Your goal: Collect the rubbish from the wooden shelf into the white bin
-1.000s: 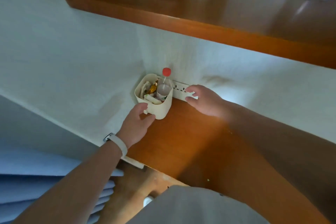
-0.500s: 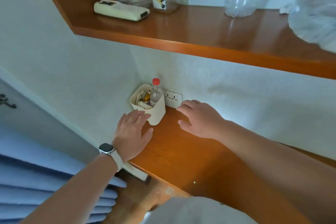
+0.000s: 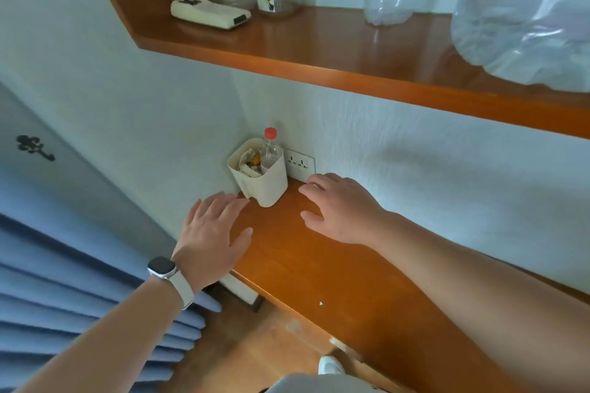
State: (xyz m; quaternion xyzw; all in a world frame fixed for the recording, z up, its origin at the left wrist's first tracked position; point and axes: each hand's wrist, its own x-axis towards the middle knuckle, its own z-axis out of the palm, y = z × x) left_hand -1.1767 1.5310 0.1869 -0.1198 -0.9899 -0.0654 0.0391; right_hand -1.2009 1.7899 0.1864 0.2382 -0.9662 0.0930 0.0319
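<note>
Both hands, left [image 3: 212, 234] and right [image 3: 340, 209], lie flat with fingers spread, holding nothing, flanking the bin [image 3: 266, 183] with its bottle [image 3: 269, 150] on the shelf [image 3: 319, 265] mid-frame.

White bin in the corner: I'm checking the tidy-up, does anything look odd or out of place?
The clear plastic bottle with a red cap pokes above the small white bin rim, too tall to fit. Nothing looks spilled.
</note>
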